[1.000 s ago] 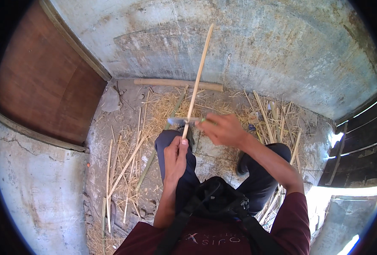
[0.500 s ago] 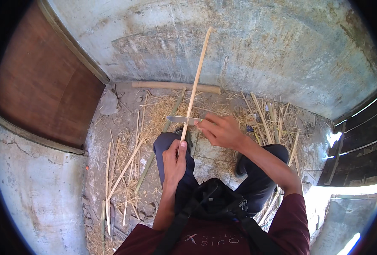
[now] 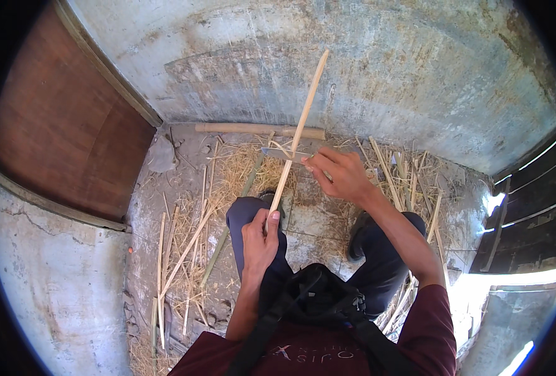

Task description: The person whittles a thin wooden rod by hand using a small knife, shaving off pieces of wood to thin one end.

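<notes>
My left hand [image 3: 261, 243] is closed around the near end of a long, pale bamboo strip [image 3: 305, 113], above my left knee. The strip slants up and away toward the wall. Held in my right hand [image 3: 337, 173] is a knife [image 3: 282, 153], its grey blade lying across the strip some way beyond my left hand. A thin curled shaving [image 3: 280, 145] stands up beside the blade. The knife's handle is mostly hidden inside my right fingers.
A bamboo pole [image 3: 259, 128] lies along the foot of the stained wall [image 3: 240, 81]. Straw-like shavings [image 3: 243, 169] and split strips [image 3: 196, 250] cover the floor at left, with more strips [image 3: 394, 178] at right. A brown door panel [image 3: 71, 119] stands at far left.
The knife and my right hand have moved away from my left hand along the strip. The strip's far end has swung slightly right, and a curled shaving now shows at the blade.
</notes>
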A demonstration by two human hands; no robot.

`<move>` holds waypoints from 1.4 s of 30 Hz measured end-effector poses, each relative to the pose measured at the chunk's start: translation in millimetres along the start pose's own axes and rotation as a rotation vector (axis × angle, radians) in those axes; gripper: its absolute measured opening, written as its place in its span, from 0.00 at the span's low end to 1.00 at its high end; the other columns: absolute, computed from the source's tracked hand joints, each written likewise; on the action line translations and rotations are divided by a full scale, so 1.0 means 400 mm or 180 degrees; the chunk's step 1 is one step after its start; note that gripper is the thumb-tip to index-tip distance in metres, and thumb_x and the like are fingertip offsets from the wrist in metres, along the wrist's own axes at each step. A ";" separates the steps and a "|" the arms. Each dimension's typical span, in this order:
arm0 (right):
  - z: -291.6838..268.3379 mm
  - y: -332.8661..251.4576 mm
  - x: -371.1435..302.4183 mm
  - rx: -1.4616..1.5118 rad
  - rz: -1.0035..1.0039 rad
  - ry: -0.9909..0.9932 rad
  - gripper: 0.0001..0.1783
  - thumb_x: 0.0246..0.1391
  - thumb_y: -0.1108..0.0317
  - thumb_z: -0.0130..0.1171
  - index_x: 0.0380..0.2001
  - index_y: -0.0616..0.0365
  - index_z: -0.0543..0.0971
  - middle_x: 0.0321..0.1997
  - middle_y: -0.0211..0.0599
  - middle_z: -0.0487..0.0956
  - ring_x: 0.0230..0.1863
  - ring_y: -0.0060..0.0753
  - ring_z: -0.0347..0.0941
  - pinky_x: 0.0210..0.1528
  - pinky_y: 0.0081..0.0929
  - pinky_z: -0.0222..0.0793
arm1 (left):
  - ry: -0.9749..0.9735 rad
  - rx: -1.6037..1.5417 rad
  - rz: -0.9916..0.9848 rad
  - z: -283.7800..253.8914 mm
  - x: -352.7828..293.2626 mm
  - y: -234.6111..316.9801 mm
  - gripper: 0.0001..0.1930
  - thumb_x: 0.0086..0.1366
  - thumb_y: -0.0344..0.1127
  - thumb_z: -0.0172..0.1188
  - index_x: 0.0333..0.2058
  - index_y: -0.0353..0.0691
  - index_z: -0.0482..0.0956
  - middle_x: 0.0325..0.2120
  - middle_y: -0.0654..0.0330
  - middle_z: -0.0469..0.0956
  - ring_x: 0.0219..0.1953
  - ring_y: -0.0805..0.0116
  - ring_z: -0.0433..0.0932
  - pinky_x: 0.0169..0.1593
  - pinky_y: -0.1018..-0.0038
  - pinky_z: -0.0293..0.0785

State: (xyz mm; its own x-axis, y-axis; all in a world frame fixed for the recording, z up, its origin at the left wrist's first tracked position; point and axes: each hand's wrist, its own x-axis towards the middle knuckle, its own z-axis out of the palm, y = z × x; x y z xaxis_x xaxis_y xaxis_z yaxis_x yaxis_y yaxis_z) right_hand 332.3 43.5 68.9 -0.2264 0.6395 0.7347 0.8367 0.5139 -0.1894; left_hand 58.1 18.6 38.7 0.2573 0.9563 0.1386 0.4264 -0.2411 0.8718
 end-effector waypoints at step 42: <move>-0.019 0.027 -0.001 0.0152 0.0139 -0.0095 0.05 0.67 0.66 0.66 0.44 0.48 0.86 0.34 0.35 0.83 0.27 0.43 0.81 0.25 0.40 0.74 | 0.0046 0.0381 -0.0007 -0.065 -0.105 -0.012 0.18 0.81 0.41 0.61 0.31 0.35 0.77 0.13 0.62 0.63 0.17 0.75 0.59 0.23 0.65 0.55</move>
State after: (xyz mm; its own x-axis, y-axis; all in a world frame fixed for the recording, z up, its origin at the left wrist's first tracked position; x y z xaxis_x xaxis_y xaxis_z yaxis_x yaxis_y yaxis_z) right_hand 345.1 44.5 71.4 -0.2055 0.6784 0.7054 0.8216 0.5112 -0.2522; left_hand 22.8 -16.3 41.0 0.2441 0.9590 0.1441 0.5276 -0.2560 0.8100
